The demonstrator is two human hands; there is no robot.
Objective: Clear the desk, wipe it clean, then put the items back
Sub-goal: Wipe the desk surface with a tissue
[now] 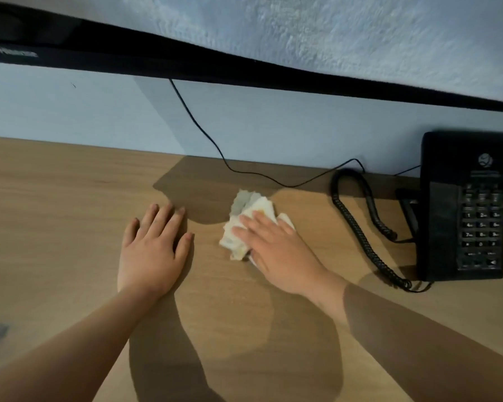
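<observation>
Both grips lie flat with fingers straight. My right grip presses down on the crumpled white cloth. The cloth sits under my fingers in the middle of the brown wooden counter and pokes out toward the wall. My left grip rests on the bare wood just beside it, holding nothing. I think this is the wiping part. Off to the right sits the black phone with number keys. Its curly black cord lies between the phone and the cloth. A thin black wire hangs down at the back. Wiping right would bump the cord. Wiping left would meet my other grip.
</observation>
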